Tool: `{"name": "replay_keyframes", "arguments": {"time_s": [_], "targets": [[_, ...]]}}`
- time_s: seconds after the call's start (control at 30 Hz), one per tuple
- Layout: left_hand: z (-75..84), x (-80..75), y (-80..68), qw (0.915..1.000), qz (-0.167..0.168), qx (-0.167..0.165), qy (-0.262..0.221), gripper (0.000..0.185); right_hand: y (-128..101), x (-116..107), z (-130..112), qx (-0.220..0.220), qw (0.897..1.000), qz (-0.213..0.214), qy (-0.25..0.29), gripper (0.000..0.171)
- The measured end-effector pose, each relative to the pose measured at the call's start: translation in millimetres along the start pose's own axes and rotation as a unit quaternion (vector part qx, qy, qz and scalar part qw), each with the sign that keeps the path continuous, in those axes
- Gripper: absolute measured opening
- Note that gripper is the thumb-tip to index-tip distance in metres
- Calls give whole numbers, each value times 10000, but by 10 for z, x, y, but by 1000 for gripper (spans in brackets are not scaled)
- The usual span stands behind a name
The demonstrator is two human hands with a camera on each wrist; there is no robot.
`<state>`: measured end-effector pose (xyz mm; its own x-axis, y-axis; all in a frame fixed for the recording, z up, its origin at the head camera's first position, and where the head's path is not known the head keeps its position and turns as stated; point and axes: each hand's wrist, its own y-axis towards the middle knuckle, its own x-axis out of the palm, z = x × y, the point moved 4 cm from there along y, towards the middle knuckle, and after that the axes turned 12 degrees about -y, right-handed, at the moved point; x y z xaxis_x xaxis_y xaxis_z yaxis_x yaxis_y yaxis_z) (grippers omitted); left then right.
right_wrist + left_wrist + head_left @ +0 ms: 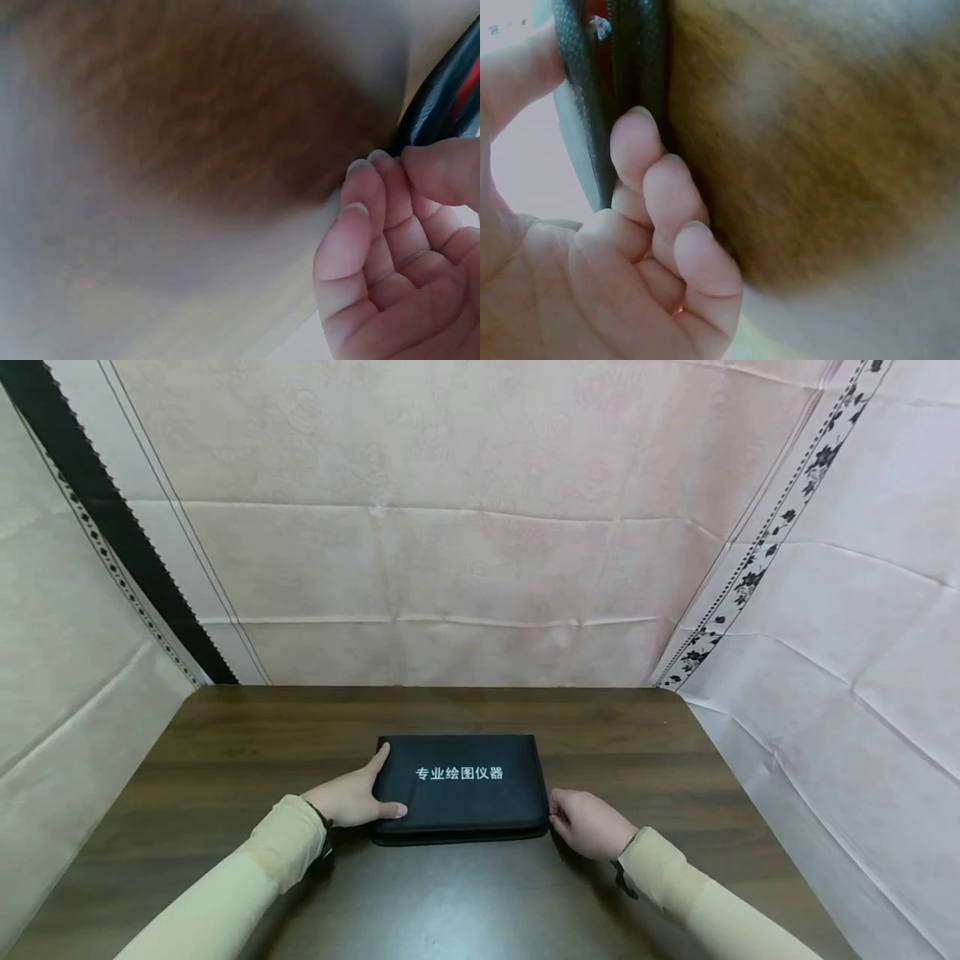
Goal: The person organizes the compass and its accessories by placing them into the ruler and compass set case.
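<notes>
A flat black zip case (461, 789) with white printed characters lies on a dark wooden table (247, 735), near its front middle. My left hand (352, 797) holds the case's left edge, the thumb on top and the forefinger stretched along the side. In the left wrist view the curled fingers (649, 180) press against the zipped edge of the case (592, 90), where a small metal zip pull (598, 28) shows. My right hand (588, 822) is at the case's near right corner. Its curled fingers (360, 217) and thumb meet at the case's edge (442, 105), which shows a red strip.
Pale pink creased cloth walls (465, 568) close in the table at the back and on both sides. A floral black band (757, 568) runs down the right wall and a black strip (112, 527) down the left. Both sleeves are cream.
</notes>
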<state>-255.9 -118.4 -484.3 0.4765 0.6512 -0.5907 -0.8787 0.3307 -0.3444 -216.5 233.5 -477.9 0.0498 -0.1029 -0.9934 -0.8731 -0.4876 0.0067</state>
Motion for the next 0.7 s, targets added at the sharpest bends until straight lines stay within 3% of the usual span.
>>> {"name": "replay_keyframes", "arguments": {"time_s": [0.3,0.53,0.7], "targets": [[-43,-3,23,10000,50,-4,-41,116,-83,-10,-140,-204,9995,153,-158,18],[-43,-32,131,9991,258,139,-300,111,66,0,-48,196,9991,304,-227,16],[-19,-50,246,9988,214,150,-414,110,167,9,13,515,9972,368,-407,16]]}}
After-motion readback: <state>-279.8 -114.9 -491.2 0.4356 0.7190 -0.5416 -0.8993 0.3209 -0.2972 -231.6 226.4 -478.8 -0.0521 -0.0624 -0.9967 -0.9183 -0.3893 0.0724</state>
